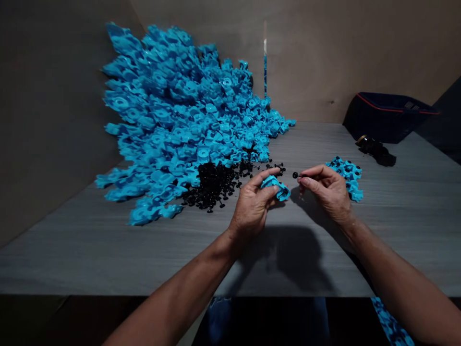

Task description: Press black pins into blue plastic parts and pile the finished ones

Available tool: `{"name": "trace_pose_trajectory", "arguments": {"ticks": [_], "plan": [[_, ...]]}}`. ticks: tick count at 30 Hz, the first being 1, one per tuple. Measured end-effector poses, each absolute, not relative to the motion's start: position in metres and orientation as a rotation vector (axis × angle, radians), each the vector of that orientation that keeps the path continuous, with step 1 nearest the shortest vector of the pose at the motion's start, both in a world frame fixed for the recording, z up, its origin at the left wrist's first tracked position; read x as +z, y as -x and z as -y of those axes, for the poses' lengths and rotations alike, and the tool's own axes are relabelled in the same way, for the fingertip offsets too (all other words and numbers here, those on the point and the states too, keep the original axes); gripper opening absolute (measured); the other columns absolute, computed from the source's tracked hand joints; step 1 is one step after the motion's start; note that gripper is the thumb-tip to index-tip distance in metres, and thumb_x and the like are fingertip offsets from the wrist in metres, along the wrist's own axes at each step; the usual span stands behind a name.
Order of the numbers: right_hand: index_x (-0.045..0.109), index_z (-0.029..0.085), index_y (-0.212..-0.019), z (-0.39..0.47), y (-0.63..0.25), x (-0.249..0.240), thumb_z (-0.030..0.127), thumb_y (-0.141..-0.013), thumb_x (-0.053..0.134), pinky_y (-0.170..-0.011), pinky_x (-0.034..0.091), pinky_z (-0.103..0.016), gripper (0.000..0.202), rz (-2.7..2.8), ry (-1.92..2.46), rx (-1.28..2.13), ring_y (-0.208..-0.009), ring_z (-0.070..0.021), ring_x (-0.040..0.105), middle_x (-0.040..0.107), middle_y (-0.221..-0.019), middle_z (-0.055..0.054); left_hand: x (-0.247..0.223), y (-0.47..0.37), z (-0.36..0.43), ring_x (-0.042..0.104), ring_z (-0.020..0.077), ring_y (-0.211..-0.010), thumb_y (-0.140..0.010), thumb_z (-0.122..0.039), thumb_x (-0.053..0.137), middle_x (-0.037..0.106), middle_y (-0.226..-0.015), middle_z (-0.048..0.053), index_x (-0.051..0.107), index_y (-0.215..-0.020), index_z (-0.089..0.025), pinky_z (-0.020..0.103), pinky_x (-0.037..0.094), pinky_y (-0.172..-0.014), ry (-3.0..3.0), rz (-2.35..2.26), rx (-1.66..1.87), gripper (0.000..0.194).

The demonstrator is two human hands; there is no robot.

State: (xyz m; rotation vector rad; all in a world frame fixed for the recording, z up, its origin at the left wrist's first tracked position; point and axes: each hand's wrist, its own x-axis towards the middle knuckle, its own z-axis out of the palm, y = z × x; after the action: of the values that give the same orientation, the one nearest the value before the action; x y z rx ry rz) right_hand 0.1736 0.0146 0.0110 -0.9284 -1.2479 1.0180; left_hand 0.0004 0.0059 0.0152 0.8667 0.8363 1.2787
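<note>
My left hand (pixel 254 202) is closed around one blue molded plastic piece (pixel 277 187), held above the table. A short gap to the right, my right hand (pixel 327 190) pinches a small black pin with a round head (pixel 295 175), its head pointing toward the blue piece. Left of my left hand lies a heap of similar black pins (pixel 216 185). Behind it rises a large pile of blue plastic pieces (pixel 187 105). A smaller group of blue pieces with black spots on them (pixel 355 178) lies just beyond my right hand, partly hidden by it.
A dark bin with a red rim line (pixel 389 115) stands at the back right. In front of it lies a dark object with a shiny gold end (pixel 376 150). Wooden panels (pixel 324 62) border the grey table (pixel 144 259). Below its front edge, more blue pieces (pixel 391 322) show at right.
</note>
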Motion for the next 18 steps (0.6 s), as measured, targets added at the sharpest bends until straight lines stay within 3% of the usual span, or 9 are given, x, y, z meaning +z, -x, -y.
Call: {"name": "trace_pose_trajectory", "arguments": {"ticks": [3,6,14,18], "plan": [[0.074,0.022,-0.085,-0.010,-0.174,0.014,0.036,-0.076,0.082,-0.056,0.053,-0.025,0.019,1.323,0.943,0.885,-0.063,-0.0127,0.064,0.071,-0.073,0.001,0.012,-0.001,-0.004,0.065,0.0144,-0.060,-0.073,-0.025,0.077,0.064,-0.074,-0.001,0.065,-0.124,-0.017,0.026,0.055,-0.052,-0.928,-0.842,1.189,0.053],[0.075,0.024,-0.087,-0.004,-0.171,0.015,0.029,-0.082,0.077,-0.065,0.056,-0.028,0.008,1.478,0.878,0.722,-0.072,-0.0148,0.068,0.075,-0.082,-0.001,0.007,-0.002,-0.004,0.058,0.0091,-0.049,-0.075,-0.024,0.079,0.065,-0.078,-0.002,0.064,-0.125,-0.018,0.022,0.051,-0.046,-1.023,-0.845,1.230,0.053],[0.077,0.025,-0.095,0.001,-0.166,0.015,0.020,-0.089,0.071,-0.069,0.060,-0.032,0.010,1.839,0.772,0.117,-0.077,-0.0182,0.072,0.078,-0.083,-0.004,0.003,-0.002,-0.005,0.058,0.0082,-0.057,-0.068,-0.030,0.090,0.070,-0.085,0.002,0.071,-0.105,-0.019,0.018,0.048,-0.046,-1.020,-0.728,1.267,0.043],[0.077,0.025,-0.095,0.000,-0.167,0.015,0.020,-0.090,0.070,-0.067,0.060,-0.032,0.010,1.853,0.782,0.035,-0.076,-0.0178,0.072,0.077,-0.082,-0.004,0.005,-0.003,-0.001,0.055,0.0071,-0.057,-0.072,-0.027,0.087,0.070,-0.087,0.003,0.076,-0.109,-0.021,0.017,0.046,-0.047,-1.043,-0.766,1.247,0.040]]}}
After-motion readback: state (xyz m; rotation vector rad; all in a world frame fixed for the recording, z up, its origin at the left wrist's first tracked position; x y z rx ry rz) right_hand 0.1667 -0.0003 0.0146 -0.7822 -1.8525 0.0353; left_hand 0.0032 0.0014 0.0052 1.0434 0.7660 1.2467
